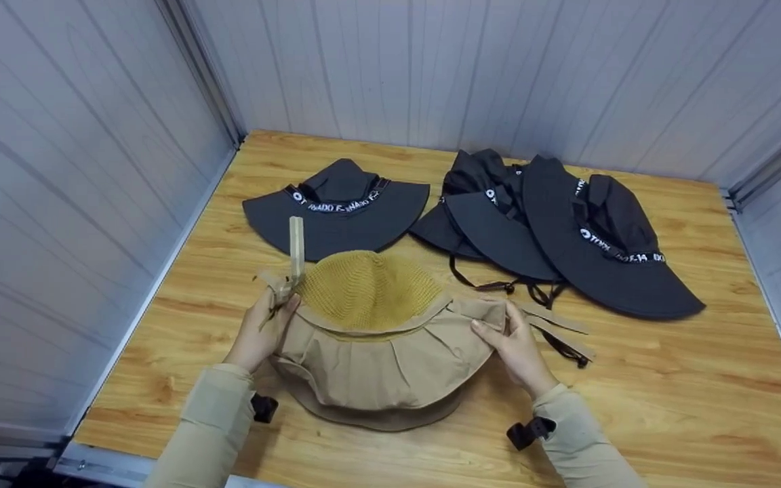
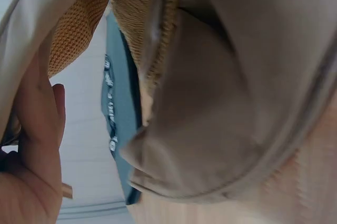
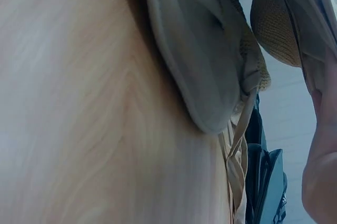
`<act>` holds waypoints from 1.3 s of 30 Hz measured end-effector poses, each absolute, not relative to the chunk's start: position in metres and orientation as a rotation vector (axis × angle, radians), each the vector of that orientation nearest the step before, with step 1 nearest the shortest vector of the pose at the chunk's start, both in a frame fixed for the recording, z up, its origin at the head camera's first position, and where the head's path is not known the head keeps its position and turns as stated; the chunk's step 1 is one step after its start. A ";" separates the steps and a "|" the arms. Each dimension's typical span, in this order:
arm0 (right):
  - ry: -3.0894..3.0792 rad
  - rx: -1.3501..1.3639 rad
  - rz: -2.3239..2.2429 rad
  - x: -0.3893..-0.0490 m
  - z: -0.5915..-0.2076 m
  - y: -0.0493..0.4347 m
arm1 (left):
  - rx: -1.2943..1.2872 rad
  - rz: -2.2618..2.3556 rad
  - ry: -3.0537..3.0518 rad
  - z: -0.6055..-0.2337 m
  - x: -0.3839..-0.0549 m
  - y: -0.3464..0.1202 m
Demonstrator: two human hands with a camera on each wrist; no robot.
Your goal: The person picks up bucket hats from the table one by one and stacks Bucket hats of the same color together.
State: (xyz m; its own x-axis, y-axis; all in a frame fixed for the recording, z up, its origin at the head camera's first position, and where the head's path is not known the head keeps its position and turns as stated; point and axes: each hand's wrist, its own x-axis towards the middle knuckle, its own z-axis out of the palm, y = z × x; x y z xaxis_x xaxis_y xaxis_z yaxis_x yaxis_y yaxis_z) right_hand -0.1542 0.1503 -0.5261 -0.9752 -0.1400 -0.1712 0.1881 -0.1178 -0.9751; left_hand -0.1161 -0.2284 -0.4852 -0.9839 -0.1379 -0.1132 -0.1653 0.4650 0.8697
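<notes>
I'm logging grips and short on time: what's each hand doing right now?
Left hand: closed, holding the tan hat by the left side of its brim.
Right hand: closed, pinching the brim's right side.

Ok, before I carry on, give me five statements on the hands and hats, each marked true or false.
1. The left hand holds the tan brim. True.
2. The right hand is away from the tan brim. False: it holds it too.
3. The crown beyond that brim is black. False: it is yellow.
4. The lone dark hat carries white lettering. True.
5. The pile of dark hats lies left of the lone one. False: it lies to the right.
</notes>
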 end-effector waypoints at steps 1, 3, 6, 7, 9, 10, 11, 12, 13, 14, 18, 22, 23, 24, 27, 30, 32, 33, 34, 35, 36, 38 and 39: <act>1.951 0.030 -2.169 -0.154 -0.527 0.150 | -0.284 1.578 2.668 -0.487 -0.116 -0.229; 2.003 0.002 -2.098 -0.154 -0.528 0.150 | -0.293 1.567 2.670 -0.491 -0.116 -0.231; 2.060 -0.011 -1.994 -0.154 -0.529 0.152 | -0.297 1.536 2.682 -0.496 -0.117 -0.234; 2.056 -0.011 -1.978 -0.154 -0.529 0.152 | -0.297 1.522 2.687 -0.498 -0.117 -0.235; 2.041 -0.009 -1.952 -0.154 -0.530 0.153 | -0.296 1.488 2.698 -0.501 -0.117 -0.236; 2.030 -0.010 -1.945 -0.154 -0.531 0.153 | -0.292 1.470 2.709 -0.502 -0.118 -0.236; 2.009 -0.013 -1.944 -0.155 -0.532 0.153 | -0.287 1.451 2.721 -0.503 -0.118 -0.237; 2.011 -0.018 -1.933 -0.155 -0.533 0.153 | -0.284 1.426 2.735 -0.505 -0.119 -0.238; 2.027 -0.023 -1.920 -0.155 -0.534 0.153 | -0.279 1.406 2.750 -0.507 -0.120 -0.239; 2.033 -0.025 -1.904 -0.155 -0.535 0.153 | -0.280 1.390 2.760 -0.508 -0.120 -0.239; 2.082 -0.024 -1.837 -0.155 -0.540 0.153 | -0.274 1.357 2.795 -0.518 -0.121 -0.243; 2.067 -0.022 -1.808 -0.155 -0.545 0.153 | -0.248 1.372 2.835 -0.530 -0.121 -0.246; 2.064 -0.021 -1.803 -0.155 -0.546 0.153 | -0.242 1.373 2.838 -0.532 -0.121 -0.247; 2.064 -0.027 -1.796 -0.155 -0.547 0.153 | -0.237 1.376 2.843 -0.533 -0.121 -0.248; 2.093 -0.040 -1.767 -0.156 -0.550 0.154 | -0.235 1.373 2.845 -0.535 -0.122 -0.249; 2.105 -0.062 -1.758 -0.156 -0.552 0.155 | -0.251 1.363 2.851 -0.535 -0.123 -0.250; 2.082 -0.079 -1.780 -0.157 -0.554 0.155 | -0.248 1.356 2.862 -0.535 -0.125 -0.251; 2.061 -0.088 -1.797 -0.157 -0.554 0.156 | -0.250 1.360 2.864 -0.535 -0.126 -0.252; 2.041 -0.097 -1.813 -0.157 -0.554 0.156 | -0.252 1.369 2.860 -0.534 -0.126 -0.252; 2.018 -0.103 -1.830 -0.157 -0.554 0.156 | -0.249 1.370 2.860 -0.534 -0.127 -0.252; 1.992 -0.102 -1.843 -0.157 -0.554 0.156 | -0.253 1.372 2.852 -0.534 -0.127 -0.253; 1.958 -0.104 -1.852 -0.156 -0.554 0.156 | -0.263 1.367 2.843 -0.533 -0.127 -0.254; 1.957 -0.104 -1.847 -0.156 -0.553 0.156 | -0.282 1.360 2.832 -0.533 -0.127 -0.255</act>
State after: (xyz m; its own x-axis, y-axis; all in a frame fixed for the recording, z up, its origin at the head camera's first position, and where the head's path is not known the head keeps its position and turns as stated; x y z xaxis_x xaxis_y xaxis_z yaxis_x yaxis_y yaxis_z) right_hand -0.1556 0.1561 -0.5529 -0.8983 -0.3509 -0.2644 0.2437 0.1026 -0.9644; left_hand -0.1269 -0.2545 -0.5326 -0.9840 -0.1658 -0.0656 -0.1549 0.6124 0.7752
